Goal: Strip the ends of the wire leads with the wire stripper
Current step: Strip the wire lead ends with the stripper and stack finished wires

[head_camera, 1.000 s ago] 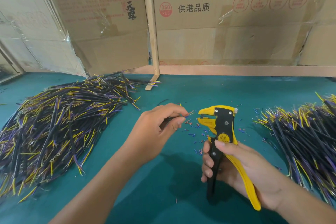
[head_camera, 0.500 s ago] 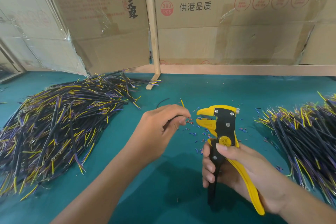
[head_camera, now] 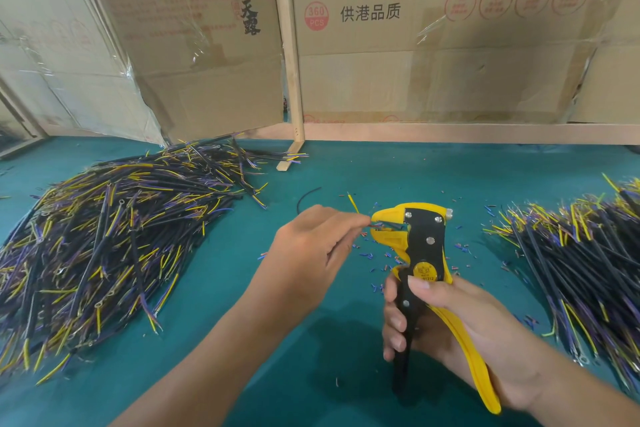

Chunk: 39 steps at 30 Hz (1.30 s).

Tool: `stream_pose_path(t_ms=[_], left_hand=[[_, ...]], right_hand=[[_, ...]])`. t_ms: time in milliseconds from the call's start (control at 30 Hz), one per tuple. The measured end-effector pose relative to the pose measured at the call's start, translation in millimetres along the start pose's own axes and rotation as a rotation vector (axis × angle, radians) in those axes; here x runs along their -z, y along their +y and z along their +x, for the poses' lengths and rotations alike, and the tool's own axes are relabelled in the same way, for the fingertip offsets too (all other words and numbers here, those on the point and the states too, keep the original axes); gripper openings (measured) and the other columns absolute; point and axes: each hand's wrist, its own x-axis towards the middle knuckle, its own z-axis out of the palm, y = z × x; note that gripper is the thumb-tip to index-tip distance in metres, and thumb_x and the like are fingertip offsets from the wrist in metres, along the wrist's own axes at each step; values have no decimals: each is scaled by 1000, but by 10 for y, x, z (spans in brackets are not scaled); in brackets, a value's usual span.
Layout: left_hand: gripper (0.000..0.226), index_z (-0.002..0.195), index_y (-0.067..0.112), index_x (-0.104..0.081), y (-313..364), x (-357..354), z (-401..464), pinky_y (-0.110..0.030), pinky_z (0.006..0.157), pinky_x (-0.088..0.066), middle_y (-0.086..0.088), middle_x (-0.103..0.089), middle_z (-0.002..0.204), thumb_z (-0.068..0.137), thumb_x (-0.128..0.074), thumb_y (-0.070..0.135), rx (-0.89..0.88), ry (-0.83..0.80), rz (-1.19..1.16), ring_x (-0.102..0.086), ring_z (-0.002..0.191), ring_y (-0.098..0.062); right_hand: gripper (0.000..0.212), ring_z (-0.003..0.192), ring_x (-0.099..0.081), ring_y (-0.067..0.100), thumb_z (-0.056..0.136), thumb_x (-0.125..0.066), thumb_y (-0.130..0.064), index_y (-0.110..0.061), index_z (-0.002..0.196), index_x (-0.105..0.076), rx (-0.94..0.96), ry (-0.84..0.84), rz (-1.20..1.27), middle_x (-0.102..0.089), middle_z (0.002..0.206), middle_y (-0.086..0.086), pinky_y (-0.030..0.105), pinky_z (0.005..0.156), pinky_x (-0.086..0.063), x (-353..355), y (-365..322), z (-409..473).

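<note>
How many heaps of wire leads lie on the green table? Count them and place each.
2. A large heap of black, yellow and purple wire leads lies left of the hands; a second heap lies right, cut off by the frame edge.

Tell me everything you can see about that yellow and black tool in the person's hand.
The wire stripper has a yellow beak-shaped head, a black riveted body with a round yellow badge, and two long handles, one black, one yellow. It looks like plastic over metal. It stands roughly upright above the green table, beak pointing left. The right hand grips both handles, thumb by the badge. The beak is slightly parted, with thin wire ends from the left hand reaching into it.
</note>
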Motion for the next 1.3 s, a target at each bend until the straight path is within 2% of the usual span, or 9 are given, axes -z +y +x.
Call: stream_pose_path(t_ms=[167,267,500,667,767,867,1000,1133,1300], left_hand=[[19,107,12,-75,37,13,-5,-25,64,-45,2,-63,77,95,-60,13,39,-7,-3,-51,68,-13],[18,110,14,-72,50,5,-12,-33,67,-47,2,-64,80,96,-59,16,79,-40,-48,-55,71,-17],[18,109,14,-72,78,-3,-8,-36,68,-49,3,-67,84,94,-61,18,93,-54,-54,-59,75,-19],[16,110,17,-68,91,12,-1,-33,69,-48,9,-66,85,94,-62,17,70,-42,-57,-58,76,-16],[18,109,27,-51,94,13,-6,-27,70,-47,10,-65,87,95,-61,21,106,-51,-117,-56,75,-13],[18,99,27,-43,85,11,-10,-23,66,-46,9,-65,84,95,-60,24,135,-31,-124,-53,71,-11],[12,98,21,-51,81,18,-8,-27,72,-48,11,-67,86,94,-63,21,104,-12,-112,-62,80,-11],[10,96,9,-67,77,22,11,-30,69,-46,6,-65,81,93,-64,18,43,5,-51,-57,74,-16],[11,96,6,-71,29,53,23,-23,66,-42,2,-62,77,92,-65,14,18,-27,-37,-52,72,-13]], right_hand=[[37,66,-50,33,79,-75,-33,0,92,-65,1,8,-32,-49,73,18,48,70,-51,-6,10,0],[39,63,-48,31,80,-76,-39,-2,87,-65,-5,31,-59,-46,70,16,46,65,-51,-20,14,-1],[43,54,-38,26,80,-75,-45,-6,77,-58,-32,67,-38,-36,65,12,42,55,-44,-27,-1,0],[44,51,-37,25,79,-77,-45,-7,75,-57,-31,64,-14,-35,63,11,40,53,-43,-29,-9,-2],[44,50,-36,24,79,-78,-45,-7,74,-57,-35,47,8,-34,62,11,39,53,-43,-36,-22,-7],[43,49,-36,23,79,-78,-44,-7,74,-56,-40,27,54,-35,62,10,39,52,-43,-55,-33,-16],[43,49,-36,23,79,-78,-43,-7,74,-55,-48,6,87,-34,62,10,38,52,-41,-74,-42,-36],[47,47,-34,22,76,-81,-46,-8,72,-53,-53,25,41,-31,61,10,36,51,-40,-71,-69,-54],[49,45,-32,20,75,-81,-48,-9,70,-51,-56,58,-15,-31,60,8,33,48,-38,-68,-82,-68]])
